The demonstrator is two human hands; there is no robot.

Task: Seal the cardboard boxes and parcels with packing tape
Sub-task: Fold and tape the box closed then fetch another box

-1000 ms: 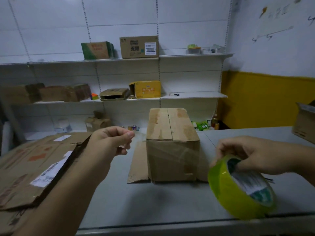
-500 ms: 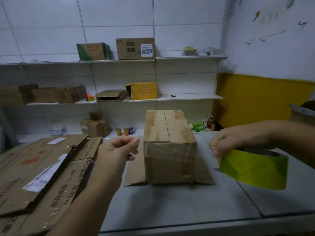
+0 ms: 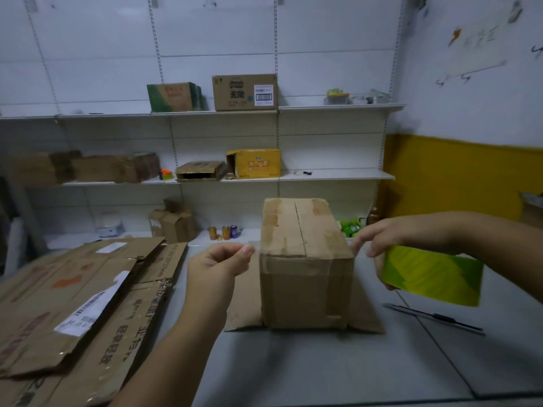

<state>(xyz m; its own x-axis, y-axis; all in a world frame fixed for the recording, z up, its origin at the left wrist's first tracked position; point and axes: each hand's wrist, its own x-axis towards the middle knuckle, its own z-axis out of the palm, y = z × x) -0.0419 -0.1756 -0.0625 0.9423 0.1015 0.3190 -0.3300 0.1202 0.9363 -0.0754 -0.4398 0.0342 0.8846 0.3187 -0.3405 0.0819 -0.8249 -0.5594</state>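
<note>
A closed cardboard box (image 3: pixel 305 259) stands on the grey table (image 3: pixel 323 368), its top flaps meeting in a seam and old tape on its front. My left hand (image 3: pixel 219 264) hovers just left of the box's top edge and pinches the free end of clear tape. The clear strip runs faintly across the box's front top edge toward my right hand (image 3: pixel 379 245), which holds the green tape roll (image 3: pixel 432 274) to the right of the box, thumb under it and fingers spread over it.
Flattened cardboard boxes (image 3: pixel 76 306) cover the table's left side. A flat cardboard sheet (image 3: pixel 244 306) lies under the box. A pen-like tool (image 3: pixel 435 318) lies on the table at the right. Shelves (image 3: pixel 323 176) behind hold more boxes and cans.
The roll has turned edge-on and moved up and away from me to box height. The tape strip is stretched wider between both hands. The view has shifted nearer the box.
</note>
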